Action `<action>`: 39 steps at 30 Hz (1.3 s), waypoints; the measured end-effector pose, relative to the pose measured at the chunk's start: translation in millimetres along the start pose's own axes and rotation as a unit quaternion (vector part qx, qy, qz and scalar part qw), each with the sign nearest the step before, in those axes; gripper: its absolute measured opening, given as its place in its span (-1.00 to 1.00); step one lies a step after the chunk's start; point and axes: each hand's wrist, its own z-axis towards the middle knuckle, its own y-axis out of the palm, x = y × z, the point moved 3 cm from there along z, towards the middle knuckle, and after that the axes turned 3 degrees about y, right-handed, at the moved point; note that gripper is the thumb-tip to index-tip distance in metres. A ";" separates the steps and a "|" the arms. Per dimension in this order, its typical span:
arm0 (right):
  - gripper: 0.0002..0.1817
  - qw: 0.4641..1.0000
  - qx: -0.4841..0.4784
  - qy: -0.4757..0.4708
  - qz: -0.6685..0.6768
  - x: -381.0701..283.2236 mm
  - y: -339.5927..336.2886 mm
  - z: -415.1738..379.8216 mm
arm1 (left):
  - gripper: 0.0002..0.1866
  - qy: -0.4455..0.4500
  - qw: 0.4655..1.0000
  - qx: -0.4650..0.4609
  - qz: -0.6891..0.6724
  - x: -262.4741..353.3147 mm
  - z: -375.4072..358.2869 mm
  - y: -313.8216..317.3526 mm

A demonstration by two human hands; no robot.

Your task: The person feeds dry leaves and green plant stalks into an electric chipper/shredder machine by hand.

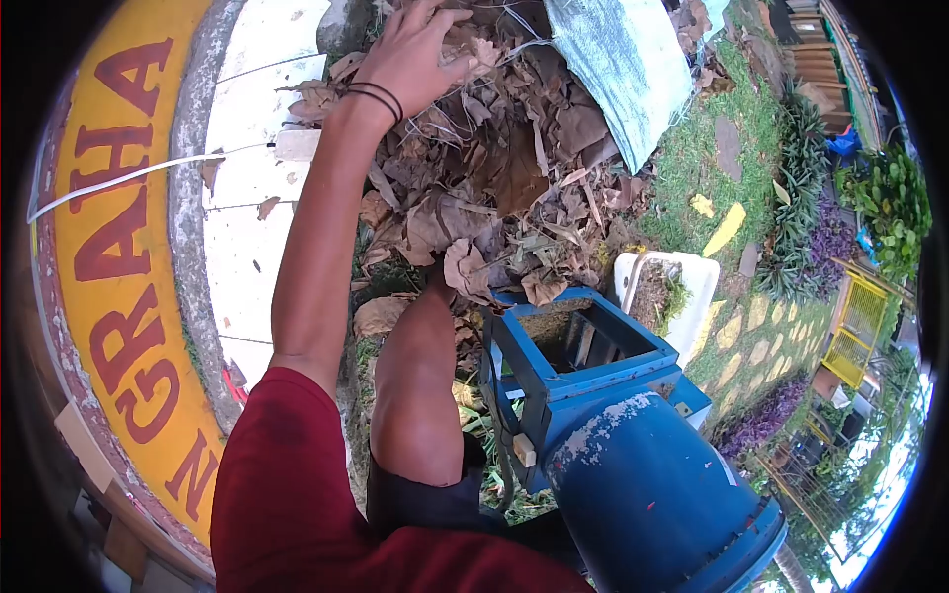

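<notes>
My left hand, with dark bands at the wrist, reaches over a heap of dry brown leaves. Its fingers are spread and curve down onto the leaves at the top of the view; the fingertips partly run out of frame. A pale blue woven sack lies on the heap just right of this hand, with loose strings between them. Nearer to me stands a blue metal frame with a square opening, and a blue drum adjoins it. A few leaves rest at the frame's edge. My right hand is out of view.
A white tub holding plant matter stands beside the blue frame. At left, a yellow wall with red letters borders white slabs. Grass, plants and a yellow metal gate lie to the right. My bent knee is in the middle.
</notes>
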 end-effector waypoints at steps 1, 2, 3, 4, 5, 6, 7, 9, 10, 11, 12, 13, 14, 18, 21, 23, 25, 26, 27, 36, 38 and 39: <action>-0.46 1.000 0.000 0.000 0.001 -0.3 0.0 0.6 | -0.39 0.061 0.996 0.058 -0.003 0.1 -2.5 0.7; -0.45 1.000 0.000 0.001 0.003 1.3 -0.6 1.2 | -0.43 0.121 0.986 0.114 -0.005 2.8 -6.1 -0.1; -0.45 1.000 -0.002 0.002 0.002 2.3 -0.9 0.1 | -0.55 0.135 0.978 0.153 -0.046 13.3 -9.9 2.2; -0.45 1.000 -0.001 0.004 0.003 3.6 0.4 0.0 | -0.61 0.153 0.966 0.192 -0.086 23.8 -14.0 4.5; -0.44 1.000 -0.003 0.004 0.003 4.9 -0.3 0.6 | -0.58 0.229 0.958 0.153 -0.074 27.3 -16.2 25.8; -0.44 1.000 -0.002 0.003 0.003 5.1 -1.8 0.6 | -0.38 0.303 0.944 0.114 -0.063 32.5 -19.9 50.4; -0.44 1.000 -0.002 0.002 0.003 5.1 -3.3 0.8 | -0.45 0.337 0.941 0.028 -0.009 44.5 -21.9 83.7; -0.43 1.000 -0.001 -0.002 0.003 6.6 -5.8 -0.1 | -0.45 0.432 0.890 -0.119 0.090 59.7 -25.5 144.2; -0.43 1.000 0.001 -0.004 0.000 7.9 -7.2 -0.8 | -0.39 0.491 0.842 -0.179 0.134 60.2 -21.1 163.2; -0.42 1.000 0.000 -0.001 -0.002 9.4 -9.1 -2.5 | -0.30 0.465 0.852 -0.163 0.177 59.7 -1.8 170.5; -0.42 1.000 0.002 -0.001 -0.004 10.6 -9.1 -3.1 | -0.21 0.441 0.857 -0.149 0.222 56.5 23.6 177.2; -0.41 1.000 0.003 0.000 -0.001 10.4 -10.1 -3.9 | -0.02 0.404 0.870 -0.152 0.240 49.4 52.5 188.8; -0.41 1.000 0.004 -0.002 -0.001 9.7 -11.1 -4.3 | 0.08 0.371 0.860 -0.161 0.310 43.5 74.0 192.9; -0.40 1.000 0.008 0.000 0.005 12.6 -13.6 -7.7 | 0.29 0.240 0.883 -0.237 0.327 -1.9 119.0 191.6; -0.38 1.000 0.011 0.006 0.007 18.0 -13.1 -8.6 | 0.38 0.194 0.877 -0.287 0.333 -27.3 105.0 177.3; -0.38 1.000 0.012 0.007 0.009 19.7 -14.3 -9.5 | 0.42 0.177 0.868 -0.302 0.351 -39.0 96.5 169.8; -0.37 1.000 0.013 0.009 0.008 21.6 -14.7 -9.5 | 0.50 0.158 0.863 -0.328 0.352 -50.0 92.9 166.6; -0.36 1.000 0.013 0.008 0.009 21.6 -14.6 -9.2 | 0.50 0.160 0.862 -0.328 0.351 -49.3 91.4 167.8; -0.36 1.000 0.012 0.010 0.008 22.7 -15.0 -9.6 | 0.53 0.165 0.857 -0.329 0.361 -49.6 88.5 167.7; -0.32 1.000 0.016 0.005 0.016 21.3 -24.0 -6.4 | 0.34 0.174 0.856 -0.248 0.418 -28.3 116.5 244.6; -0.31 1.000 0.017 0.007 0.013 26.0 -22.1 -5.6 | 0.18 0.198 0.859 -0.232 0.411 -32.4 112.6 241.1; -0.31 1.000 0.014 0.008 0.012 26.1 -21.4 -5.5 | 0.09 0.245 0.866 -0.215 0.378 -33.9 111.9 234.6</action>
